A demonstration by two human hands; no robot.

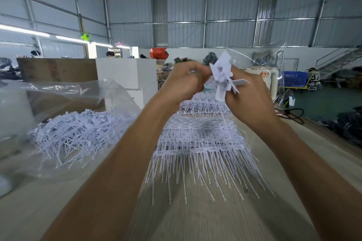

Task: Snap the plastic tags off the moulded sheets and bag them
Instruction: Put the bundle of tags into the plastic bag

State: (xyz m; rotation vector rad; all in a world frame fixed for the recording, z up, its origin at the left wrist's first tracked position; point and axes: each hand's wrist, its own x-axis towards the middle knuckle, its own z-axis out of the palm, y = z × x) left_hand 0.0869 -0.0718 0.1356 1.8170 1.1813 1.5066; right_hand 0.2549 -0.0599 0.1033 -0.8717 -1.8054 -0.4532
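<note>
Both my hands are raised above the table. My right hand (pixel 252 96) grips a bunch of white plastic tags (pixel 221 76), flat heads fanned out, thin tails hanging down. My left hand (pixel 185 82) has its fingers curled against the same bunch from the left. Below them, stacks of white moulded tag sheets (pixel 201 143) lie on the wooden table (pixel 195 217), tails pointing at me. To the left, a clear plastic bag (pixel 64 92) lies open with a heap of loose tags (pixel 78 133) in its mouth.
White boxes (pixel 127 72) and a brown board (pixel 56 69) stand behind the bag. A clear plastic sheet (pixel 274 58) rises at the right. Beyond the table's right edge are a blue crate (pixel 294 78), dark bundles and a staircase. People work at the far left.
</note>
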